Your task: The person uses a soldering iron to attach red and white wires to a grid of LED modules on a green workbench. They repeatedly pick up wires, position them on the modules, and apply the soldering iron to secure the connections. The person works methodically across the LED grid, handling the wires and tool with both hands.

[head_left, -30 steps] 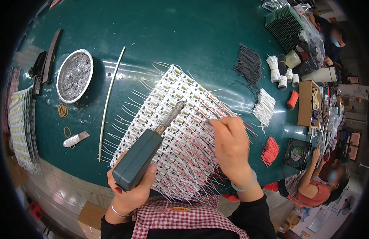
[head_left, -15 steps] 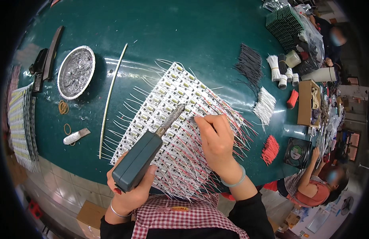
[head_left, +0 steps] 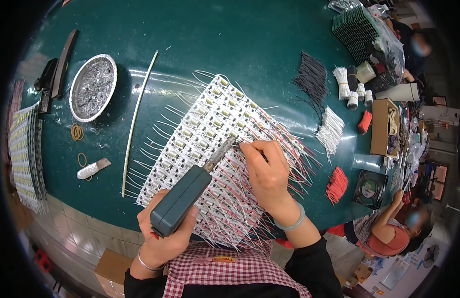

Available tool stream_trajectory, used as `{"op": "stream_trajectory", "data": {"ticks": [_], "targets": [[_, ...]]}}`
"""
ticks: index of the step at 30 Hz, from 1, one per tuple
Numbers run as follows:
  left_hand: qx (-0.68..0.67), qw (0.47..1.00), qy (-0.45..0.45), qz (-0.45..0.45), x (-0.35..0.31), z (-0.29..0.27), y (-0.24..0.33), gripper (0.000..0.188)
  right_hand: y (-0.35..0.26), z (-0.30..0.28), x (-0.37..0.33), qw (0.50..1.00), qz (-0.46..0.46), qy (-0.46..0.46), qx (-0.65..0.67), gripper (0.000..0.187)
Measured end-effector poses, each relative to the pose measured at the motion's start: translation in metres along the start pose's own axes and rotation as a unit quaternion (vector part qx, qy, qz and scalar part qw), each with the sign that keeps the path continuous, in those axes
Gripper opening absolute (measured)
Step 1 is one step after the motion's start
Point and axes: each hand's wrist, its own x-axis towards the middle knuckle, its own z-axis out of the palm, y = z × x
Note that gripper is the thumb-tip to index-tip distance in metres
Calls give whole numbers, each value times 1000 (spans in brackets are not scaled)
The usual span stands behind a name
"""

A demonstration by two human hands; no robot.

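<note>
My left hand [head_left: 165, 245] is wrapped round the dark green body of a soldering gun [head_left: 180, 200]. Its metal tip reaches up and right, over a large white panel of small circuit boards [head_left: 188, 133]. Many white wires stick out along the panel's left side, and red and white wires [head_left: 292, 141] trail off its right side. Just right of the tip, my right hand [head_left: 270, 176] is closed in a pinch above the panel. Something small and dark shows at its fingertips, too small to name.
On the left are a round bowl of metallic scraps [head_left: 94, 88], rubber bands [head_left: 77, 132] and a wrapped blade [head_left: 94, 169]. A long thin strip [head_left: 139, 121] lies beside the panel. Black [head_left: 311, 77], white [head_left: 330, 130] and red wire piles [head_left: 337, 185] lie right, near a fan [head_left: 371, 190]. A co-worker [head_left: 389, 233] sits there.
The soldering gun and my left hand have shifted slightly right, bringing the tip closer to my right fingertips. My right hand has moved a little up and left.
</note>
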Motion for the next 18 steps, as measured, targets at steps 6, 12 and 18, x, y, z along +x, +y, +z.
{"op": "stream_trajectory", "data": {"ticks": [6, 12, 18], "targets": [[34, 999, -7, 13, 1, 0, -1, 22, 1, 1, 0, 1000, 0, 8, 5, 33], [4, 1000, -8, -21, 0, 1, 0, 20, 1, 1, 0, 1000, 2, 9, 7, 33], [40, 999, -19, 15, 1, 2, -2, 17, 2, 2, 0, 1000, 1, 11, 7, 34]]}}
